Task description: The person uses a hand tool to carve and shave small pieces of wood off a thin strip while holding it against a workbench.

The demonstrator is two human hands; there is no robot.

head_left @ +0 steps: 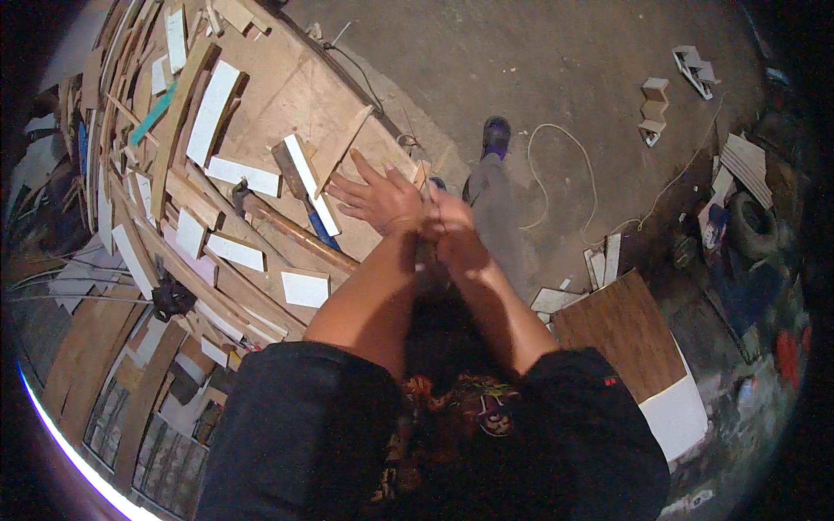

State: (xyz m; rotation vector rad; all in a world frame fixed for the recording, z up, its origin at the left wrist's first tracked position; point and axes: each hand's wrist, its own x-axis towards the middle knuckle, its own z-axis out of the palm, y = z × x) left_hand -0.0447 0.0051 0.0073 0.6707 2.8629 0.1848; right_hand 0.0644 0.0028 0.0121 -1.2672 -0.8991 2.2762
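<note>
Black shirt (539,443) worn nearest the camera, cluttered table (282,91) seen beyond, left grip (387,201) held over it with fingers spread apart, right grip (448,219) partly hidden, whether closed cannot be told, small wooden piece (421,172) seen at table edge, beside both grips

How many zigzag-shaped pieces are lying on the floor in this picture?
2. The nearer zigzag piece lies on the floor at the upper right; the farther zigzag piece is higher and further right. Others may be hidden from view.
</note>
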